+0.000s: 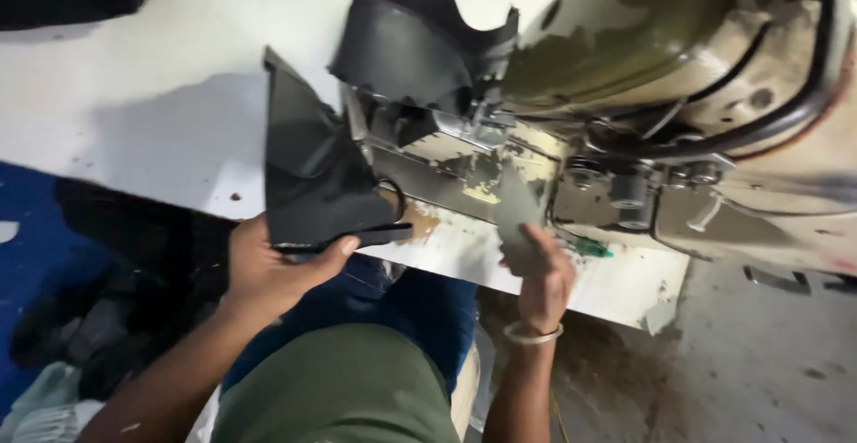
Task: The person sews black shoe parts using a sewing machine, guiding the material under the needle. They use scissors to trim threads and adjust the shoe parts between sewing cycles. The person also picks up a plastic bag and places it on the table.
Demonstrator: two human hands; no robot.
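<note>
Green shirt (344,389) fills the foreground. Two hands work at one sewing machine (678,112): left hand (272,269) closed on one black piece (312,171), thumb over its lower edge, the piece rising above the grip; right hand (543,273) pinches one grey piece (518,215), standing above the fingers.

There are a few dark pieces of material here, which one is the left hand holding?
The flat, pointed black piece at the table's near edge, gripped at its bottom by the left hand. The curved black piece sits apart on the machine; the right hand holds a small grey piece.
</note>
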